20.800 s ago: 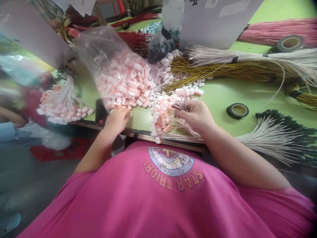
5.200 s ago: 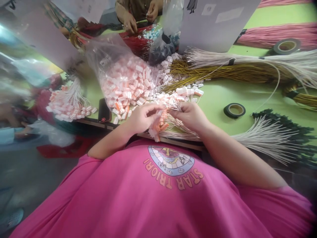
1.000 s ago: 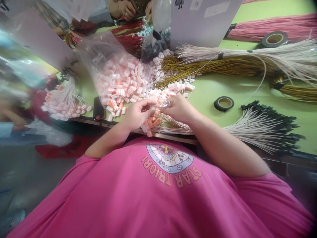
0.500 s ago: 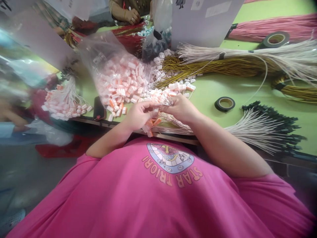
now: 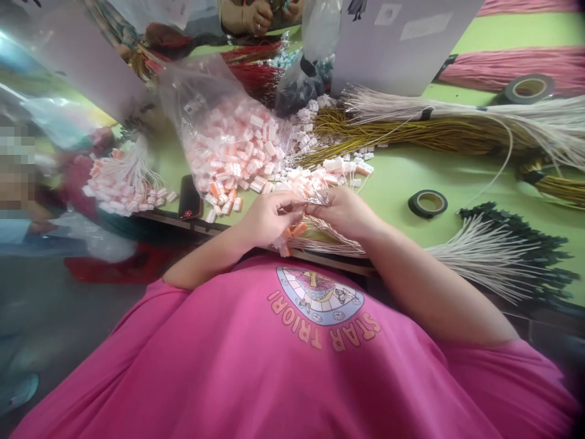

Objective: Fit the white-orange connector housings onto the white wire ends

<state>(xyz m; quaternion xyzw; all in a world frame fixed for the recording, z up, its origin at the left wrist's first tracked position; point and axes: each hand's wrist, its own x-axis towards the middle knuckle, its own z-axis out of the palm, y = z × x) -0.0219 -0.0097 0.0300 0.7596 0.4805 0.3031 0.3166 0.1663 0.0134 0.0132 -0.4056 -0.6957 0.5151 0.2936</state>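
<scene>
In the head view my left hand (image 5: 267, 219) is closed on small orange-and-white plastic connectors (image 5: 292, 233), some of which hang below its fingers. My right hand (image 5: 351, 210) meets it fingertip to fingertip, pinching the thin white wire ends (image 5: 316, 199). Whether a wire sits inside a connector is hidden by the fingers. More white wires (image 5: 331, 236) run under my right hand along the table edge. Just beyond both hands lies a heap of wired white-and-orange connectors (image 5: 336, 169).
A clear plastic bag (image 5: 176, 91) spills connectors at centre left, near a dark phone (image 5: 189, 198). Right of my hands are black tape (image 5: 428, 203) and white wires with black ends (image 5: 484, 244). Yellow and white wire bundles (image 5: 439, 131) lie behind. A co-worker's hands (image 5: 258, 17) show at the top.
The whole view has shifted slightly, so things appear further right. My left thumb and fingers have drawn in closer to my right fingertips. Both hands keep their hold.
</scene>
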